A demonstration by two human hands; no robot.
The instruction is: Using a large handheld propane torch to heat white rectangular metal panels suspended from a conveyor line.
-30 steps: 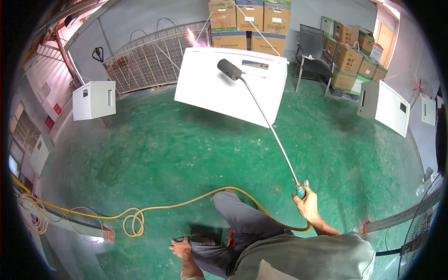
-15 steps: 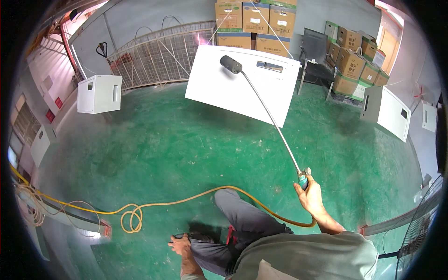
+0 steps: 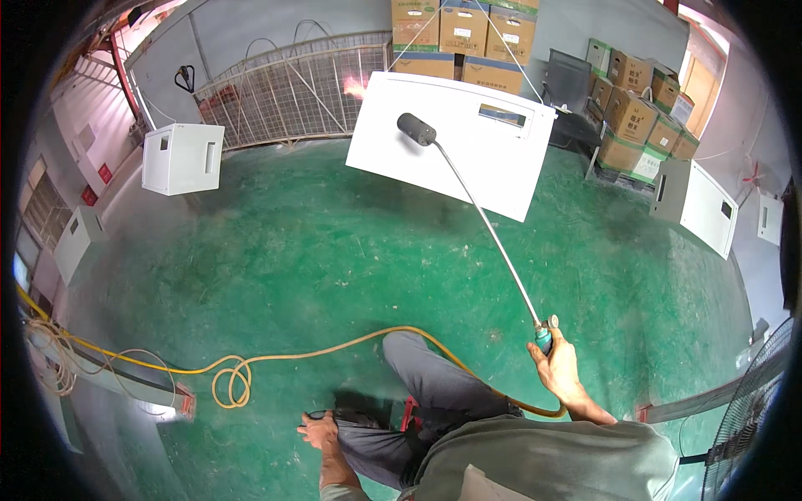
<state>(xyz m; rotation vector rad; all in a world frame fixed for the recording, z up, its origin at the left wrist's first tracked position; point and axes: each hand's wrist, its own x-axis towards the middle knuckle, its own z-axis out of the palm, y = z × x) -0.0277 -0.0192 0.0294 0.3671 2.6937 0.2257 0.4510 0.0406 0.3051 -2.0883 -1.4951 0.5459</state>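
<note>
My right hand (image 3: 561,371) grips the teal handle of a long thin metal wand (image 3: 489,234). The wand slants up and left to a dark cylindrical head (image 3: 415,129). That head sits in front of a large white metal panel (image 3: 468,159) hanging on wires. A yellow hose (image 3: 334,355) runs from the handle across the green floor and loops at the left. My left hand (image 3: 322,432) rests low by my knee, fingers spread, touching a dark shoe.
A white box cabinet (image 3: 182,157) hangs at the left, more white cabinets (image 3: 693,204) at the right. Stacked cardboard boxes (image 3: 468,37) and a wire fence (image 3: 284,88) line the back wall. A fan guard (image 3: 752,409) stands at lower right.
The view has shifted: the white panel and the wand head now appear further right and slightly lower. My right hand keeps its hold on the wand; my left hand stays by the shoe.
</note>
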